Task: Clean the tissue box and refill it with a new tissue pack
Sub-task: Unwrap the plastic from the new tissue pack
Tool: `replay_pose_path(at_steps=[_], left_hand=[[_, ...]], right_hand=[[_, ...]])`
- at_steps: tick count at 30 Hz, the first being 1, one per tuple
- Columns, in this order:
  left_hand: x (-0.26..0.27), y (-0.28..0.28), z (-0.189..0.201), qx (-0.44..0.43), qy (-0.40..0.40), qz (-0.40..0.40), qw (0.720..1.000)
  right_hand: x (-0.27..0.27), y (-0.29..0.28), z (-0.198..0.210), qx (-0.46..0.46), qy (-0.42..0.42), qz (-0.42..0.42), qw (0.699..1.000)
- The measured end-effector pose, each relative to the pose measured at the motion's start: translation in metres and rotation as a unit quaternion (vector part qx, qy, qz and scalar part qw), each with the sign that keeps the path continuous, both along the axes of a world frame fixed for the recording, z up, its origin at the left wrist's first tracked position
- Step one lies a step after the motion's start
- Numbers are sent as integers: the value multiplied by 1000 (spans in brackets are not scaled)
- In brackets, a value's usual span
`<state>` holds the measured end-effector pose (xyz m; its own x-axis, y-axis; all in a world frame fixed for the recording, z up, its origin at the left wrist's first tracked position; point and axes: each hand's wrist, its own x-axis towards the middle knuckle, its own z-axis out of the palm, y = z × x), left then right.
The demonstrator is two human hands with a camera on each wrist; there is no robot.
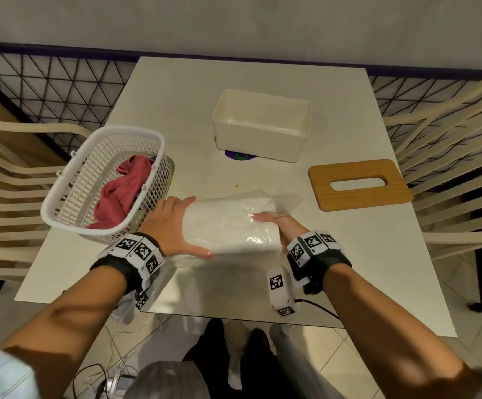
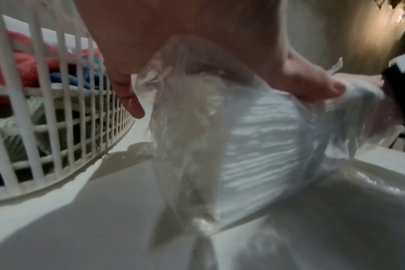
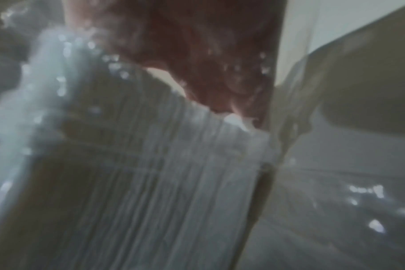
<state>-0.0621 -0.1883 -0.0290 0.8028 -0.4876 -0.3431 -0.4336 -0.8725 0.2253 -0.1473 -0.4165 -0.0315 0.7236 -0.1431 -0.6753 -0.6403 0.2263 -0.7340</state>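
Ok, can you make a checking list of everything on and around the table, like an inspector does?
Surface: pale table, with a small yellow crumb.
Job's things: white tissue box open and empty at the far side; wooden lid lying flat to the right of it; tissue pack in clear wrap near the front edge.
Clutter: white basket holding a red cloth; purple disc under the box.
Hands: left hand and right hand each grip one end of the pack.
Cables: black cable behind the right wrist; more on the floor.
Surroundings: cream chairs on both sides, tiled floor.
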Motion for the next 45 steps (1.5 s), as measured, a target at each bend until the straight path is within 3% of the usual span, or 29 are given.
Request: replay_pose_path(at_steps=[2,5,8,10,12,15,18,23,28,35,37,41,45], left_hand=[[-2,4,-2,-86,23,69,994],[-7,5,-3,-204,38,223,953],[-14,-4,2,-91,116,285,947],[-17,-10,4,-58,117,289,948],[-15,-12,2,-66,69,281,955],[-12,-10,-3,-71,-12,259,963],[-9,-12,0,-70,-31,229,970],[-5,-19,0,-84,-34,237,967],[1,-29,-3,-122,25,290,949],[2,-41,-4,-160,40,300,940],[2,-41,-8,-161,34,309,937],[5,-41,-12,-169,28,323,931],[7,-43,-12,-171,7,317,933]], right_hand=[[-4,-2,6,19,7,10,1000],[-8,-9,4,45,9,2,999],[-10,-12,7,58,7,22,998],[-12,-13,12,51,-2,45,998],[-13,-12,20,51,1,55,997],[-11,-12,23,29,-11,38,999],[-11,-17,20,24,-10,9,1000],[-18,-24,16,39,-1,-11,999],[-23,-24,17,53,5,-10,999],[-2,-23,4,16,34,-87,995],[2,-30,-13,12,28,-82,996],[-8,-28,2,-26,61,-15,998],[-19,-41,-7,-45,46,-10,998]])
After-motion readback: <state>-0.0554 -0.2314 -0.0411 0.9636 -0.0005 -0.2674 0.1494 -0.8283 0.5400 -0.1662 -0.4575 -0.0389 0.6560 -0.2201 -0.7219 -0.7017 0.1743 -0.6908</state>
